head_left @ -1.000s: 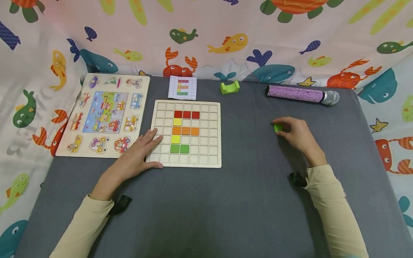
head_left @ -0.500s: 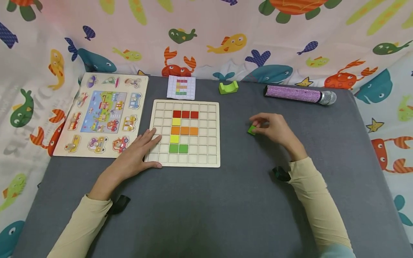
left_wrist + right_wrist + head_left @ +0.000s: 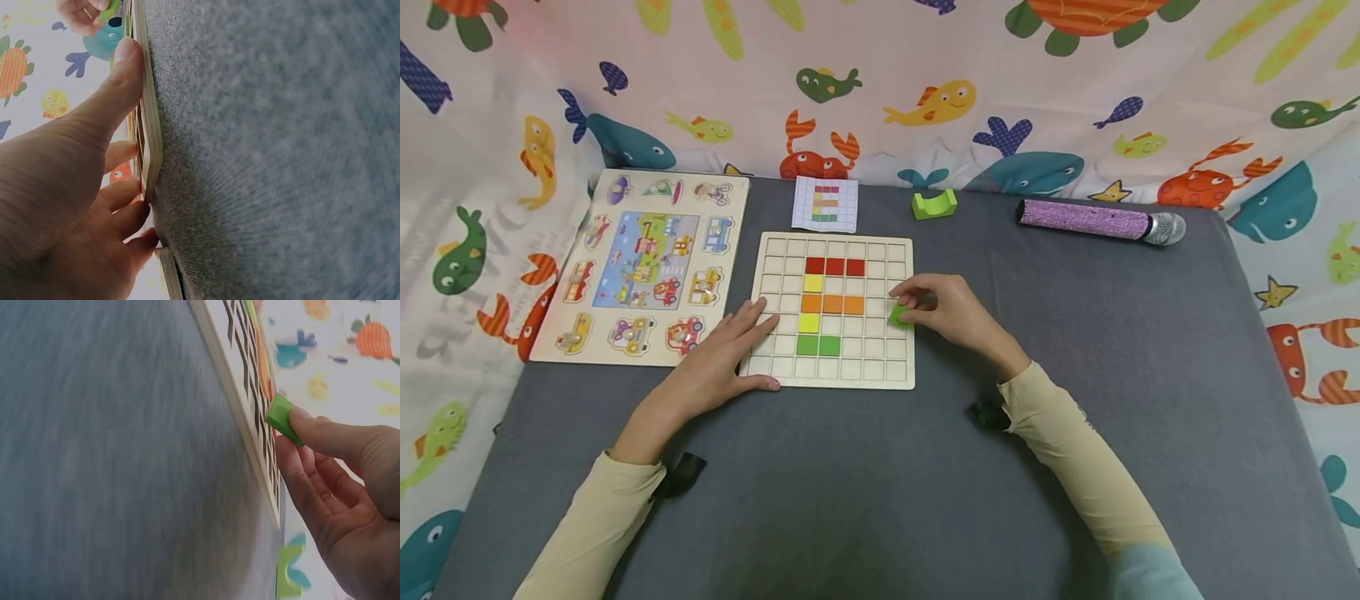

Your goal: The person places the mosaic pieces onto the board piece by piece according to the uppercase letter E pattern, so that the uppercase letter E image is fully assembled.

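A square wooden grid board (image 3: 868, 368) lies on the grey table, with red, yellow, orange and green tiles in some of its cells. On its left edge rests my left hand (image 3: 718, 358), fingers spread; the left wrist view has the thumb along the board's rim. Over the board's right edge, my right hand (image 3: 951, 312) pinches a small green block (image 3: 282, 419) between thumb and fingers. Behind the board lies a paper card (image 3: 805, 215) printed with a coloured pattern on a grid.
A wooden picture puzzle (image 3: 583, 333) lies left of the board, close to the left hand. Along the back are a light green notched block (image 3: 934, 206) and a purple glittery microphone (image 3: 1086, 218). Fish-patterned cloth (image 3: 880, 50) rises behind the table.
My right hand has moved left across the table with the green block, from near the microphone to the board's right edge. The left hand has stayed on the board.
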